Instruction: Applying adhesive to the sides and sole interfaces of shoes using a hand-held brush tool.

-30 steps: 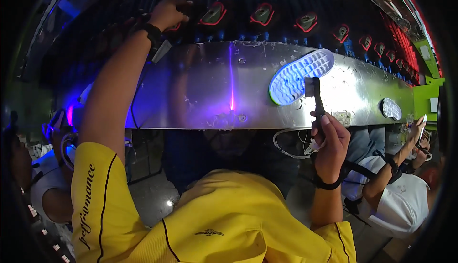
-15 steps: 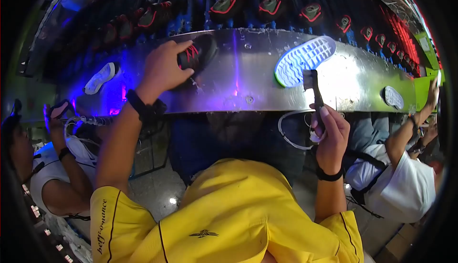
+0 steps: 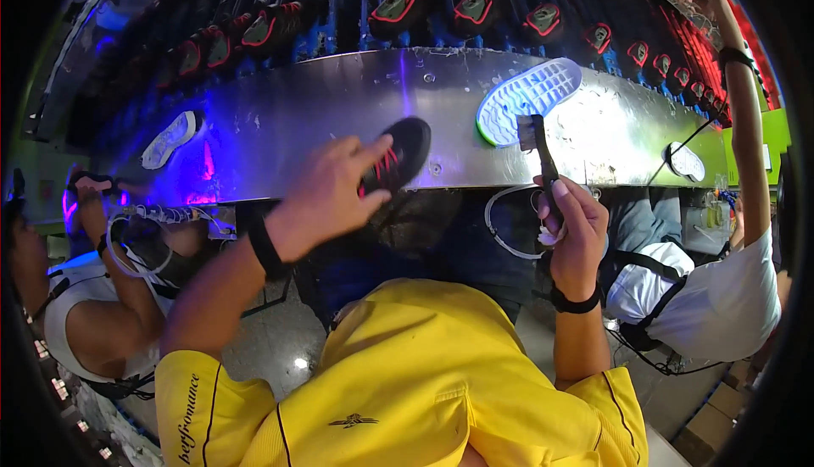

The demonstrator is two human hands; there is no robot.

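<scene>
Over the near edge of the metal bench [image 3: 288,102], my left hand [image 3: 335,187] grips a black shoe upper with red laces [image 3: 409,155], its toe pointing away and to the right. The palm and part of the upper are hidden under the fingers. My right hand [image 3: 577,217] is closed round the dark handle of a brush [image 3: 543,147], held upright with its bristles to the left. Just behind the brush head lies a pale shoe sole [image 3: 530,98], tread side up, with a green tint at its near end. The brush appears in front of the sole; I cannot tell whether they touch.
Beyond the bench a row of dark shoe uppers with red collars [image 3: 398,11] stands on a rack. Other soles lie at the left [image 3: 170,139] and right [image 3: 685,162]. Co-workers in white shirts [image 3: 721,297] sit on both sides. A white hose loop [image 3: 500,230] hangs at the bench edge.
My left hand has brought the shoe upper toward me and to the right, away from the rack. My right hand with the brush has barely moved. The right co-worker's arm now reaches far up.
</scene>
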